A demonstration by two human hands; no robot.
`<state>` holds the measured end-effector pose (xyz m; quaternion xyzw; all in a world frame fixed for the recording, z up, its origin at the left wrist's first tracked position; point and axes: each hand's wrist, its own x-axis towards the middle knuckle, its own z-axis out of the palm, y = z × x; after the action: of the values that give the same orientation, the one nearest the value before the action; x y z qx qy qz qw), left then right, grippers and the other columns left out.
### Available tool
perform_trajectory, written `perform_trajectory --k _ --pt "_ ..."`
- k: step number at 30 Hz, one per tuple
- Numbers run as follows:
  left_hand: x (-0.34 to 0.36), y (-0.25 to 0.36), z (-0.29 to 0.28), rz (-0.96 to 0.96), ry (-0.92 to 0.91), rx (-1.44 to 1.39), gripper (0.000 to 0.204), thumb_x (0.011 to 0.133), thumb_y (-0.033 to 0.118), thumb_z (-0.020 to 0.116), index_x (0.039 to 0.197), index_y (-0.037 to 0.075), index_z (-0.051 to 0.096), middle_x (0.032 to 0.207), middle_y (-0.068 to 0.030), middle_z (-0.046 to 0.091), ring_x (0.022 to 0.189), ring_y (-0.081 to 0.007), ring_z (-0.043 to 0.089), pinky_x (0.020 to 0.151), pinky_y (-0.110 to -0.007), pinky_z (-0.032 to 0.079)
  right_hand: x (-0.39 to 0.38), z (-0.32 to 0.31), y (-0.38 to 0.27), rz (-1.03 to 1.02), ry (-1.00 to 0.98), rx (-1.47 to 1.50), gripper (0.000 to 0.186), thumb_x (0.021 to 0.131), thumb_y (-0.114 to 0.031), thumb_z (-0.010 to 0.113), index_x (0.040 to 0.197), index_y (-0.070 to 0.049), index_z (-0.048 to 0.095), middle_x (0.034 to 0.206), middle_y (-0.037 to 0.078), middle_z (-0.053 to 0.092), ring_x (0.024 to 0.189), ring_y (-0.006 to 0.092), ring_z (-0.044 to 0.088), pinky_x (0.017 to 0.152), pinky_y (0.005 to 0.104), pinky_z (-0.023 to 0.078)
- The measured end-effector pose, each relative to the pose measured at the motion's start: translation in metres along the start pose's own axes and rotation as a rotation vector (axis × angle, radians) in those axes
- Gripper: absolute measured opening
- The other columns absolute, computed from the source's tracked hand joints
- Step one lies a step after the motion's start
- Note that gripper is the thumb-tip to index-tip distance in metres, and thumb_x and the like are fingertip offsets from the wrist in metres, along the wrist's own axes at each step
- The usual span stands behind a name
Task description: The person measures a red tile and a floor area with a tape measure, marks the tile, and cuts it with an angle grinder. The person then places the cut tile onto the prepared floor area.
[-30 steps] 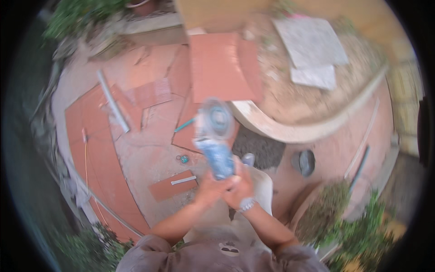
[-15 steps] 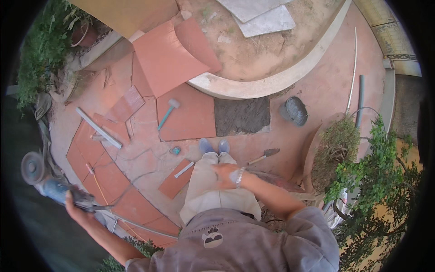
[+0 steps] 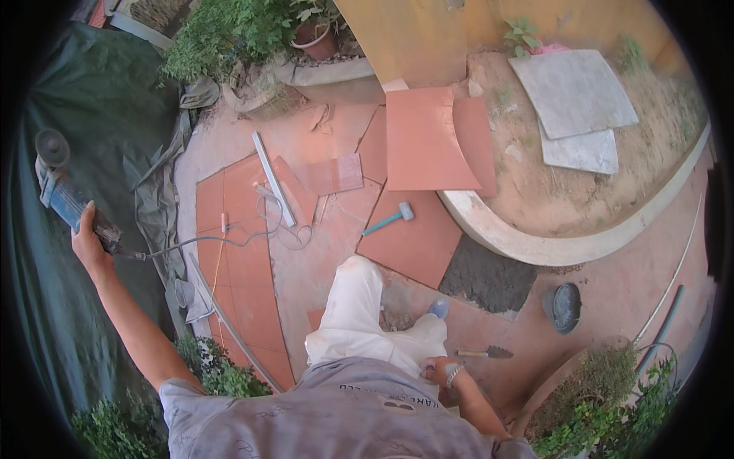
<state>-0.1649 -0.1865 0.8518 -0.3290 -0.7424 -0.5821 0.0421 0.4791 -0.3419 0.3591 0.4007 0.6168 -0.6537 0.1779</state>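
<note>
My left hand (image 3: 90, 243) is closed around the body of a blue angle grinder (image 3: 70, 205), held out far to the left. Its round disc (image 3: 53, 147) points away from me, and a dark cord (image 3: 180, 243) trails from its rear end across the tiles. My right hand (image 3: 439, 370), with a bracelet at the wrist, is against my trousers by the right thigh. Its fingers look curled, and whatever may be in them is hidden. Just beyond it on the ground lies a trowel (image 3: 489, 352) with a wooden handle.
A mallet (image 3: 388, 218) lies on a red tile (image 3: 409, 249) beside wet mortar (image 3: 489, 277). A bucket (image 3: 563, 307) stands to the right. Loose tiles (image 3: 428, 141) rest on the curved planter edge (image 3: 581, 252). A metal bar (image 3: 273, 177) lies left; green sheeting (image 3: 95, 99) hangs beyond.
The view has turned, so the scene sits further right. My left hand still grips the grinder, now raised further forward. My right hand has dropped back to my thigh, and my knee is bent up.
</note>
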Motion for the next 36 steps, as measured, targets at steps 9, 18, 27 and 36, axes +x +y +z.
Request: perform_trajectory --k 9,18,27,36 --pt "0.094 -0.167 0.109 -0.148 -0.171 -0.008 0.024 0.088 0.012 0.075 0.107 0.001 0.067 0.093 -0.0054 0.069 0.08 -0.015 0.066 0.076 -0.029 0.051 0.083 0.008 -0.091 -0.103 -0.256 0.491 0.021 0.095 -0.008 0.059 0.109 -0.005 0.074 0.094 0.007 0.077 0.088 0.0145 0.07 0.081 0.0322 0.055" --pt "0.142 -0.554 0.348 -0.508 -0.674 -0.112 0.037 0.086 0.031 0.072 0.108 0.003 0.063 0.086 -0.0103 0.07 0.067 -0.0179 0.067 0.063 -0.032 0.055 0.31 0.062 -0.179 -0.051 -0.256 1.299 0.05 0.102 -0.044 0.049 0.125 -0.002 0.065 0.11 0.013 0.073 0.095 0.022 0.068 0.082 0.0347 0.054" --pt "-0.006 -0.826 0.55 -1.04 -1.015 -0.348 0.045 0.09 0.038 0.076 0.111 0.001 0.062 0.085 -0.0114 0.071 0.065 -0.0198 0.07 0.056 -0.033 0.059 0.499 -0.011 -0.089 -0.002 0.135 1.177 0.035 0.097 -0.025 0.062 0.123 -0.002 0.066 0.109 0.007 0.072 0.097 0.0177 0.067 0.084 0.0333 0.055" --pt "-0.058 -1.02 0.7 -1.055 -1.146 -0.612 0.043 0.096 0.039 0.07 0.11 -0.001 0.063 0.089 -0.0154 0.073 0.071 -0.0244 0.074 0.057 -0.035 0.061 0.623 -0.165 -0.032 -0.163 0.843 0.88 0.068 0.089 -0.054 0.077 0.126 0.001 0.06 0.107 0.009 0.07 0.093 0.0192 0.07 0.083 0.0344 0.059"
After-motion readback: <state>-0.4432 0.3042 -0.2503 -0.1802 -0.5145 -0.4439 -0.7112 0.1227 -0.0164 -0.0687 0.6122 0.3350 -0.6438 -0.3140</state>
